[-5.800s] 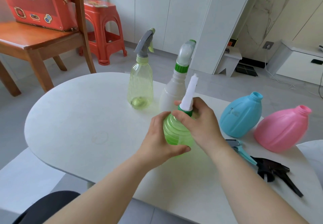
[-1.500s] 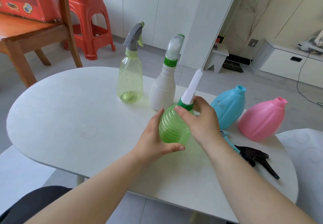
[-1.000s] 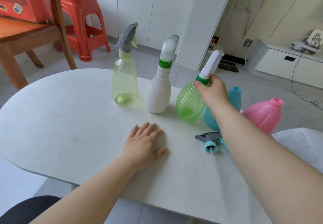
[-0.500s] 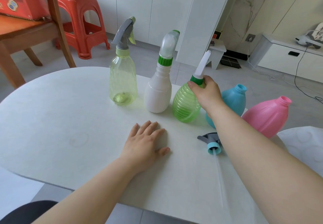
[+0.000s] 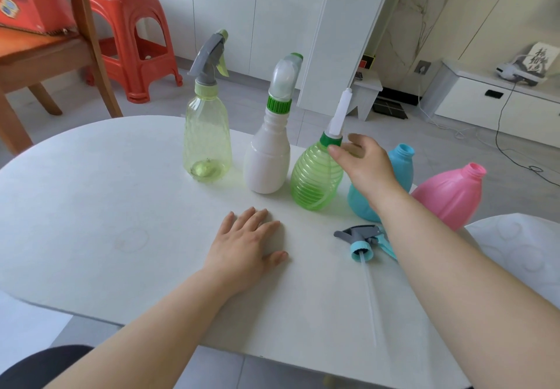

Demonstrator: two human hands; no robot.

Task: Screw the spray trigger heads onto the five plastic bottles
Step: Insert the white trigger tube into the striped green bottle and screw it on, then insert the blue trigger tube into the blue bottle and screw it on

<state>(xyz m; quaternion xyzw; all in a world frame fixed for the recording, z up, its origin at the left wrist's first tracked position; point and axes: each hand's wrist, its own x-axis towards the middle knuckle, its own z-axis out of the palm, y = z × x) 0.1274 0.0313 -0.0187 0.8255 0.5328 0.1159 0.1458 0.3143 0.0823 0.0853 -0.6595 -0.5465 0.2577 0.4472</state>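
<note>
Right hand [image 5: 363, 167] released green bottle [image 5: 312, 179] — its forearm [image 5: 454, 255] half-hides blue bottle [image 5: 403, 162].

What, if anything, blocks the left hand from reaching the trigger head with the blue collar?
Probably nothing, so yes. The left hand lies flat, and only bare tabletop separates it from the trigger head.

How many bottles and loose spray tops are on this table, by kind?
Bottles with heads fitted: 3, clear yellow-green plastic bottle, white plastic bottle, green ribbed plastic bottle
Open-necked bottles: 2, blue plastic bottle, pink plastic bottle
Loose heads visible: 1, grey-and-blue trigger head
Total: 6
</note>
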